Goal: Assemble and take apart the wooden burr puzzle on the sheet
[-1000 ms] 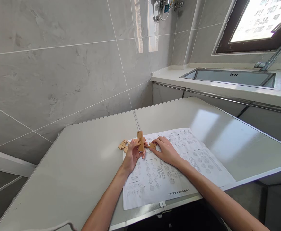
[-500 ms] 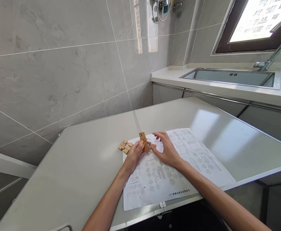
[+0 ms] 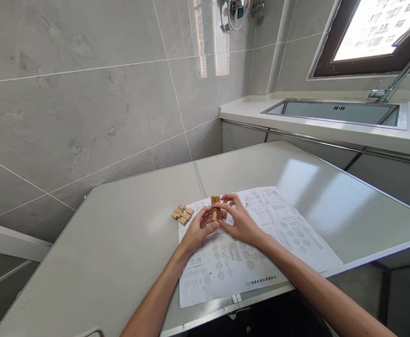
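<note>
A light wooden puzzle piece marked "2" stands upright between my two hands, above the printed sheet. My left hand is closed on it from the left, with the thumb near its lower end. From the right, my right hand grips it with fingers across its front. Another small wooden piece shows just beside it, partly covered by the right fingers; whether the two are joined I cannot tell. Several notched wooden pieces lie together at the sheet's upper left edge.
The sheet with puzzle drawings lies on a pale folding table with a seam. A grey tiled wall rises behind. To the right are a counter with a sink, a tap and a window.
The piece marked "2" has turned from tilted to upright and shifted slightly right. My right hand has closed in on it, and my left hand's grip has changed.
</note>
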Demonstrator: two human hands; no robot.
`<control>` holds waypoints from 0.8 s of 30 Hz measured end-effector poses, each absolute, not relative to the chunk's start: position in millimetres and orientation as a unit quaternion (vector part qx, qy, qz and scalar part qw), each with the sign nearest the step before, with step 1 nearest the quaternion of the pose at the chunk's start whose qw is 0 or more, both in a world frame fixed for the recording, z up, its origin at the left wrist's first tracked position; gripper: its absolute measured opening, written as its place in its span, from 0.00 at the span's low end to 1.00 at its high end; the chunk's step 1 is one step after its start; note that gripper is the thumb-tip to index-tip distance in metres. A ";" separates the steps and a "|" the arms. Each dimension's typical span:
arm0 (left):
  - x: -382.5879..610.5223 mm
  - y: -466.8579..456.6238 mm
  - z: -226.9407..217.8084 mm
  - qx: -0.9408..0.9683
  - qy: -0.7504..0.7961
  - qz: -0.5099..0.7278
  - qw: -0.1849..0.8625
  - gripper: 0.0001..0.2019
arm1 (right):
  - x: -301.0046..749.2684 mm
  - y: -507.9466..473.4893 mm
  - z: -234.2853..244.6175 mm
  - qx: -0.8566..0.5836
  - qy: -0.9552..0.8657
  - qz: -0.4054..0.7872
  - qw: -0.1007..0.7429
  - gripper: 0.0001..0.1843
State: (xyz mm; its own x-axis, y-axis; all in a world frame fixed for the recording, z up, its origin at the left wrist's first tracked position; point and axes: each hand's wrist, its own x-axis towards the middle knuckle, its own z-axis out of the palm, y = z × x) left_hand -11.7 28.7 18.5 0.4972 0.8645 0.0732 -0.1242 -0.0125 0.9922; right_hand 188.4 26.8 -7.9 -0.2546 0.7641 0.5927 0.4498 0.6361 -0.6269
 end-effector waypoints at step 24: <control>-12.8 35.0 9.4 0.608 0.295 0.381 0.631 0.33 | 183.2 34.3 -14.1 -0.457 -0.740 0.117 0.480 0.18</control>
State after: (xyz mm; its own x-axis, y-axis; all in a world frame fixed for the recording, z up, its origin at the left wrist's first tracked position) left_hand -12.8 35.0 9.4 0.5349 0.8401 0.0901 -0.1221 -0.0286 0.9921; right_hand 183.2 34.3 -14.1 -0.1219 0.7882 0.6032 0.5629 0.5554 -0.6120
